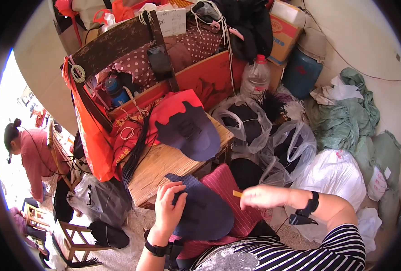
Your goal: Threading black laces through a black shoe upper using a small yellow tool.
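My left hand, fingers curled, is gripping a dark cutout; my right hand is pinching a yellow strip.

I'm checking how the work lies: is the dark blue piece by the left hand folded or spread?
Spread: the dark blue piece lies open over striped red cloth, its broad rounded outline showing.

A black-and-white striped, short-sleeved top with a pale print is being worn, and both wrists are being circled by black bands.
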### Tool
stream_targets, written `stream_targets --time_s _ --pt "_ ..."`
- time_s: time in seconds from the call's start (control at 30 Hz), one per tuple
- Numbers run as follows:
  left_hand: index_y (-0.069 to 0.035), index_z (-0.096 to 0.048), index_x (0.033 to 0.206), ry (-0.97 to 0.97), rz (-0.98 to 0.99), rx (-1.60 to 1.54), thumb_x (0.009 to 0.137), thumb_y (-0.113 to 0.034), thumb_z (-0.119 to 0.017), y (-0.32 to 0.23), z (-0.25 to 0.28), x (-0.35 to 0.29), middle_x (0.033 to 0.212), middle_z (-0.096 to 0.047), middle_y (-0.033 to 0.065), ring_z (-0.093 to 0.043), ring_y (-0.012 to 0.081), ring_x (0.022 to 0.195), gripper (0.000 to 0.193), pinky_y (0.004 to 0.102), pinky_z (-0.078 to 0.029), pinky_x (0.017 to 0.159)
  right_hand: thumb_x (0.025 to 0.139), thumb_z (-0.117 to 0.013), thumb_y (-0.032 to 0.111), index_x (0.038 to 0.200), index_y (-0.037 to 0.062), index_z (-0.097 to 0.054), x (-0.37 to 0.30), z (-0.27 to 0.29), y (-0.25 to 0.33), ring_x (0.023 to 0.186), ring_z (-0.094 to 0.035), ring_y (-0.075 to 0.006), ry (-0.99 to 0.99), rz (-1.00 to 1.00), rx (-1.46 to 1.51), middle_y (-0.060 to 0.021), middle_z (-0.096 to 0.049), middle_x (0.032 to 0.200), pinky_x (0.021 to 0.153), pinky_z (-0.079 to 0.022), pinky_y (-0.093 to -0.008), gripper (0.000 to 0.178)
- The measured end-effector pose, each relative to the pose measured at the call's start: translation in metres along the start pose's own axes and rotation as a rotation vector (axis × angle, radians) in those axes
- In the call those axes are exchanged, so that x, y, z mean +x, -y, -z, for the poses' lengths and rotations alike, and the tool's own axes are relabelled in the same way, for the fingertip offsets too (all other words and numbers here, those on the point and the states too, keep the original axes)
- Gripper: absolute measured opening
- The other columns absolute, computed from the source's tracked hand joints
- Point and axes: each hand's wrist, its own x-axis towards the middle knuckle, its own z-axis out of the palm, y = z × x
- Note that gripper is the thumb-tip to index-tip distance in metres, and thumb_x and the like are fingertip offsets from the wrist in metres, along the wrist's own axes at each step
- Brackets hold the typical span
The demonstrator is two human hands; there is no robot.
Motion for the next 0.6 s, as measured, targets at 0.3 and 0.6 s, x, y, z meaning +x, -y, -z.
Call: stream_targets --time_s 0.3,0.6 --pt "0.001 -0.069 0.111 -0.081 0.161 -0.291 0.092 0.003 -0.069 0.016 -0.018 0.020 0.119 -0.069 0.0138 -0.070 0.0196 0.096 0.020 0.0301 -0.057 0.084 0.102 -0.068 0.033 0.097 0.0094 -0.068 0.121 0.049 0.008 0.050 -0.035 -0.0018 -0.615 -0.001 0.531 0.0092 -0.046 0.065 0.044 -0.026 -0.0228 0.025" --pt "0.002 -0.069 0.110 -0.221 0.150 -0.248 0.093 0.005 -0.066 0.008 -0.007 -0.009 0.118 -0.069 0.0150 -0.069 0.0228 0.103 0.017 0.0324 -0.056 0.090 0.103 -0.069 0.029 0.078 0.0174 -0.050 0.101 0.011 0.043 0.053 -0.038 -0.0033 -0.289 0.198 1.066 0.0080 -0.044 0.066 0.048 -0.029 -0.0219 0.033"
